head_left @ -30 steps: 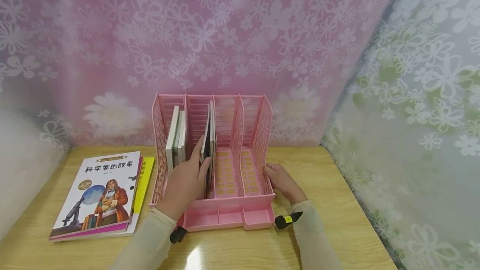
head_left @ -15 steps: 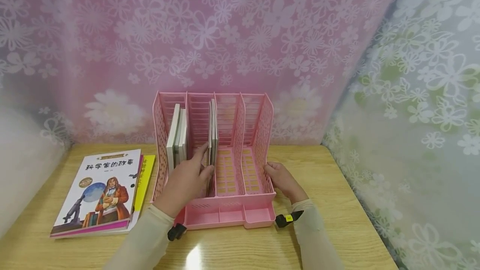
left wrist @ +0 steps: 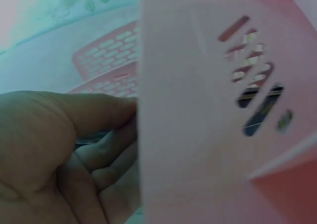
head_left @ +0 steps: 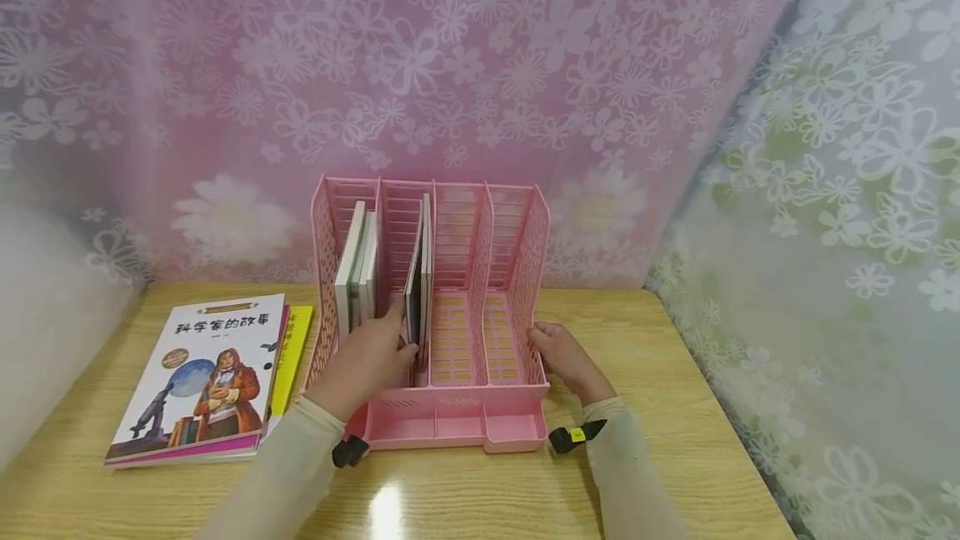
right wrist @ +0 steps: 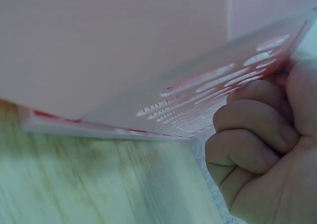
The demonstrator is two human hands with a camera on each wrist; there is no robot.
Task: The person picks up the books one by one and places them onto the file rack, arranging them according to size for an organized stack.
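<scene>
A pink plastic magazine rack (head_left: 459,398) with upright dividers stands on the table. Thin books (head_left: 427,265) lean against the divider on the right of its second slot. My left hand (head_left: 363,365) reaches into that slot, and its thumb and fingers pinch the front edge of a dark-covered book (head_left: 412,307). In the left wrist view, the rack's front panel hides the fingertips. Outside the rack, my right hand (head_left: 566,357) grips the right side wall by its front edge, fingers curled in the right wrist view.
Several books (head_left: 358,265) stand in the leftmost slot. On the table (head_left: 622,473) at left lies a stack with a white picture book (head_left: 202,382) on top and a yellow book (head_left: 294,348) showing beneath. A pink flowered curtain (head_left: 480,65) hangs behind.
The dark-covered book went upright against the others, then tilted left again with my left hand, which has drawn slightly back and left. My right hand keeps its grip on the rack.
</scene>
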